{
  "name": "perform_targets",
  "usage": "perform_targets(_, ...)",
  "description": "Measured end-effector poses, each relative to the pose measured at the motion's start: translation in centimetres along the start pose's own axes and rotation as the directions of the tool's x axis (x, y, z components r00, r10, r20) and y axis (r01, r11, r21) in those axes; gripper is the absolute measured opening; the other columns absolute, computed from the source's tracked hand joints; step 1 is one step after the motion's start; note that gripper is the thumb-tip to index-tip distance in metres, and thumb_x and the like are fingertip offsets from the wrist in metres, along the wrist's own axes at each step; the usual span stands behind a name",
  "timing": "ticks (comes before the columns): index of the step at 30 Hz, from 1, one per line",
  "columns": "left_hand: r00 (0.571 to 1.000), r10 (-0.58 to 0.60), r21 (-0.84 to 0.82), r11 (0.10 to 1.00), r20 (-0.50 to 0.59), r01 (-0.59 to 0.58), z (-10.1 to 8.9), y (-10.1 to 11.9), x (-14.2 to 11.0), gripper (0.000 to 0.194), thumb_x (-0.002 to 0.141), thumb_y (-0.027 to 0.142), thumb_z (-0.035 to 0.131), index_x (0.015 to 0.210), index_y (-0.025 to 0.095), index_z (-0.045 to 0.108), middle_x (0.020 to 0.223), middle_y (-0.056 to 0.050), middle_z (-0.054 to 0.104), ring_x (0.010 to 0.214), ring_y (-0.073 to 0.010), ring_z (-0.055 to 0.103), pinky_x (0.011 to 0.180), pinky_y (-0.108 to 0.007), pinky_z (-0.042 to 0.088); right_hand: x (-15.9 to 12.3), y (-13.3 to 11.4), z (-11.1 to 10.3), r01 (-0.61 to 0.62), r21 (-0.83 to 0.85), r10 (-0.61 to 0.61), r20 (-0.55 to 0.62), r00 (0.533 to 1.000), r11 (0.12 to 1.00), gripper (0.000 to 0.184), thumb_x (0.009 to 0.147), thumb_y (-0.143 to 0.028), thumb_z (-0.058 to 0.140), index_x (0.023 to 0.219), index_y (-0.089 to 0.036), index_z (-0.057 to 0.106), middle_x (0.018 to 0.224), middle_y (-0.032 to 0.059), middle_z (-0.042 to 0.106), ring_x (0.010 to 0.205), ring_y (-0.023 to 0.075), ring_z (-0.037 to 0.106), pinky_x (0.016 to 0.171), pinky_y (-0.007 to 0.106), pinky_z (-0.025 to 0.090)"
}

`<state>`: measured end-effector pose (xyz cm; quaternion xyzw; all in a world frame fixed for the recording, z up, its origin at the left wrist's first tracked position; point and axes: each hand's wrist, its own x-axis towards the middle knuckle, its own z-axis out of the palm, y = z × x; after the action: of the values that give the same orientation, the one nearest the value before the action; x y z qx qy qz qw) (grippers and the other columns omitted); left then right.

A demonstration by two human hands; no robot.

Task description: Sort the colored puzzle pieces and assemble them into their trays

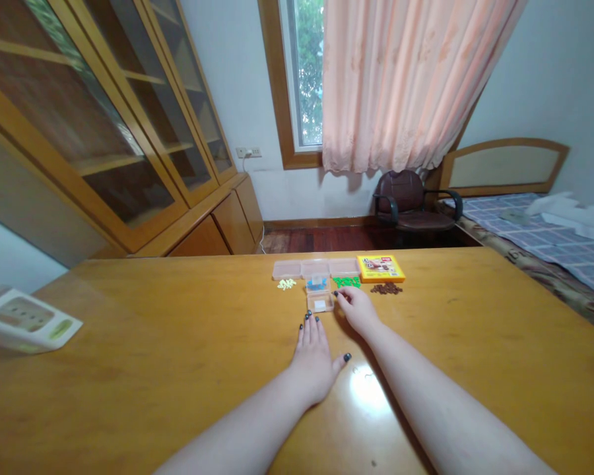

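Note:
A small transparent plastic box [319, 303] lies opened in front of me, with a white label inside its near half. Blue pieces [317, 284] show in or behind its far half. My left hand [313, 366] rests palm down on the table, fingers stretched out and their tips just short of the box's near edge. Beside the box's right side is my right hand [359, 309], thumb and fingers curled together; what they hold, if anything, is hidden. Just beyond it sits a pile of green pieces [346, 282].
Three transparent trays [287, 269] line the far table edge, with a yellow box [382, 268] at their right. Cream pieces [286, 284] lie left, brown pieces [387, 289] right. A white power strip [27, 320] stands at the left of the wooden table [178, 343].

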<state>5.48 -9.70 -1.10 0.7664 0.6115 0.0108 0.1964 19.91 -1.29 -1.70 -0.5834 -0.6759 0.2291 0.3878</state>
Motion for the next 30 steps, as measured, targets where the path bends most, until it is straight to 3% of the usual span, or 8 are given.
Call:
perform_targets(3,0.997,0.074,-0.072,0.995,-0.005,-0.074,-2.2,-0.5,0.1,0.078,0.082,0.05,0.042,0.141,0.002,0.026,0.149,-0.02,0.012,0.138,-0.0332,0.009,0.111,-0.048,0.019,-0.4,-0.4,-0.4,0.068,-0.02,-0.066,0.062,0.996,0.997,0.024,0.085,-0.029,0.044,0.073,-0.018,0.062,0.067,0.0023,0.062,0.065,0.0154,0.054,0.061,0.025,0.039)
perform_targets(6,0.975,0.176,-0.087,0.978,-0.133,-0.188,-5.0,-2.2,0.6,0.06,0.083,0.038,0.048,0.137,0.014,0.038,0.145,-0.013,0.032,0.135,-0.0278,0.028,0.11,-0.042,0.025,-0.9,-0.9,-0.6,0.183,-0.091,-0.167,0.162,0.972,0.979,0.024,0.084,-0.029,0.046,0.069,-0.018,0.061,0.063,0.0008,0.06,0.061,0.0135,0.051,0.058,0.023,0.036)
perform_targets(9,0.968,0.179,-0.097,0.975,-0.178,-0.198,-7.3,-4.6,1.5,0.033,0.085,0.03,0.045,0.113,0.02,0.059,0.115,-0.009,0.062,0.105,-0.0224,0.057,0.092,-0.033,0.042,-1.4,-1.6,-0.7,0.278,-0.141,-0.227,0.3,0.927,0.95,0.02,0.083,-0.029,0.049,0.073,-0.02,0.064,0.065,0.0008,0.063,0.06,0.0128,0.053,0.058,0.022,0.035)
perform_targets(11,0.967,0.197,-0.065,0.976,-0.163,-0.21,-8.1,-5.9,2.2,0.024,0.085,0.029,0.045,0.094,0.021,0.066,0.096,-0.006,0.066,0.088,-0.0195,0.06,0.081,-0.029,0.045,-1.8,-2.1,-0.7,0.326,-0.163,-0.249,0.369,0.896,0.931,0.017,0.082,-0.031,0.052,0.082,-0.022,0.066,0.072,0.0018,0.067,0.065,0.014,0.058,0.06,0.023,0.036)
perform_targets(14,0.957,0.243,-0.021,0.968,-0.157,-0.249,-8.0,-6.7,3.0,0.018,0.082,0.028,0.05,0.087,0.022,0.066,0.088,-0.004,0.066,0.081,-0.0173,0.06,0.074,-0.026,0.045,-2.2,-2.7,-0.6,0.37,-0.223,-0.252,0.425,0.87,0.902,0.02,0.08,-0.034,0.054,0.093,-0.024,0.067,0.081,0.004,0.071,0.072,0.0171,0.062,0.064,0.024,0.038)
perform_targets(19,0.948,0.287,0.041,0.958,-0.137,-0.284,-6.8,-6.5,3.4,0.021,0.082,0.028,0.051,0.094,0.026,0.068,0.092,-0.004,0.067,0.085,-0.0193,0.06,0.077,-0.028,0.044,-2.4,-2.8,-0.4,0.41,-0.241,-0.262,0.474,0.841,0.879,0.026,0.08,-0.032,0.054,0.102,-0.026,0.066,0.085,0.005,0.071,0.073,0.0191,0.063,0.064,0.025,0.038)
perform_targets(25,0.958,0.274,0.029,0.962,-0.079,-0.273,-6.3,-6.8,3.8,0.021,0.081,0.027,0.052,0.092,0.028,0.069,0.091,-0.003,0.067,0.087,-0.0195,0.061,0.079,-0.028,0.045,-2.4,-2.7,-0.1,0.387,-0.237,-0.241,0.476,0.846,0.891,0.024,0.08,-0.031,0.054,0.1,-0.027,0.067,0.086,0.0035,0.071,0.073,0.0182,0.063,0.064,0.025,0.038)
perform_targets(30,0.963,0.254,0.034,0.967,-0.093,-0.252,-6.0,-6.9,4.1,0.016,0.08,0.025,0.052,0.084,0.025,0.067,0.087,-0.004,0.068,0.082,-0.0195,0.061,0.075,-0.027,0.045,-2.3,-2.7,-0.1,0.402,-0.302,-0.23,0.472,0.851,0.864,0.019,0.08,-0.034,0.054,0.092,-0.025,0.067,0.081,0.0043,0.071,0.07,0.0184,0.062,0.06,0.025,0.036)
